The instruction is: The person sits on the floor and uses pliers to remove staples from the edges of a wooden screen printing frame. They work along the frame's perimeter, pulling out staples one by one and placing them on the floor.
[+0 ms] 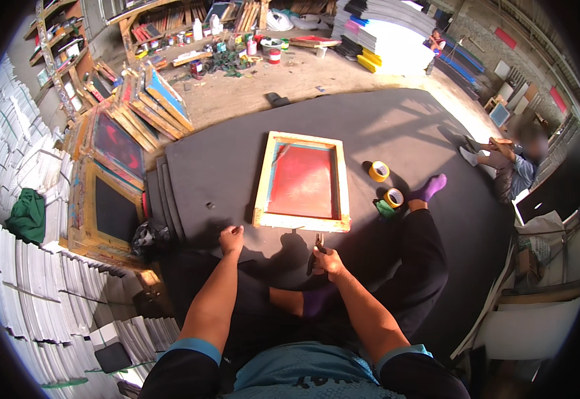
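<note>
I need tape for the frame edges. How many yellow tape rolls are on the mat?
2: one yellow tape roll right of the red-mesh wooden screen frame, another nearer the purple-socked foot. Others may be hidden.

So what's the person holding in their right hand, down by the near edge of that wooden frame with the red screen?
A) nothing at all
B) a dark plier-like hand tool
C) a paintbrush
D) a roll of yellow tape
B: the right hand grips a dark plier-like tool just below the wooden frame, while both yellow tape rolls lie apart on the black mat.
</note>
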The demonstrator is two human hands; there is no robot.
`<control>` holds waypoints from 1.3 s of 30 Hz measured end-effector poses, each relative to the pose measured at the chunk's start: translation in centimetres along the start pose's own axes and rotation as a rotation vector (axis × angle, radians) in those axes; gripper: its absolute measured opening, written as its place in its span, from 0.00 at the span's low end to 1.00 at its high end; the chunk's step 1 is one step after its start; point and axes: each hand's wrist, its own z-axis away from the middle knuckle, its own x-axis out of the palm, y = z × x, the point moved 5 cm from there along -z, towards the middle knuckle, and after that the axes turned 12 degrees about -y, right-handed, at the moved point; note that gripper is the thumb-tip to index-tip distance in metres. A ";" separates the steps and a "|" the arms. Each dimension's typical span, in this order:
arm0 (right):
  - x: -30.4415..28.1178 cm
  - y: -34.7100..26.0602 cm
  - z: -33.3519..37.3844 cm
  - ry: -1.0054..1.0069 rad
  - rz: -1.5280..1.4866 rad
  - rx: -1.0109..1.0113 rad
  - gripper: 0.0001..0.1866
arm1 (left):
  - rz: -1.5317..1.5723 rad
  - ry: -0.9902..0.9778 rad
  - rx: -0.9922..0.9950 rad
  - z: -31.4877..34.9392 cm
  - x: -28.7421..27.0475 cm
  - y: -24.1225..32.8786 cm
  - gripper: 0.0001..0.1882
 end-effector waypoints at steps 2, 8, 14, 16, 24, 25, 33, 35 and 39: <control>-1.5 -0.3 -0.2 0.041 -0.034 0.023 0.19 | -0.041 -0.050 0.046 0.9 0.0 1.5 0.14; -2.3 -1.0 -0.6 0.154 -0.119 0.076 0.18 | -0.183 -0.116 0.130 2.4 -1.0 2.9 0.14; -5.8 -0.4 -0.7 0.328 0.073 0.140 0.18 | -0.406 -0.200 0.352 5.3 1.6 7.0 0.09; -8.1 -1.1 -0.9 0.411 0.446 0.165 0.23 | -0.426 -0.215 0.426 5.5 3.0 7.6 0.08; -10.9 -5.5 0.8 0.388 1.158 0.174 0.21 | -0.562 0.066 0.486 3.7 3.2 8.6 0.17; -11.1 -5.6 0.8 0.381 1.177 0.183 0.19 | -0.581 0.108 0.459 3.4 3.4 8.8 0.19; -10.6 -4.8 -0.1 0.352 1.237 0.201 0.16 | -0.473 0.064 0.316 1.4 4.7 6.8 0.28; -10.6 -4.7 -0.4 0.343 1.263 0.198 0.16 | -0.465 0.076 0.347 1.5 4.7 6.8 0.27; -10.6 -5.3 -0.7 0.359 1.313 0.234 0.14 | -0.462 0.083 0.380 1.4 4.6 6.8 0.26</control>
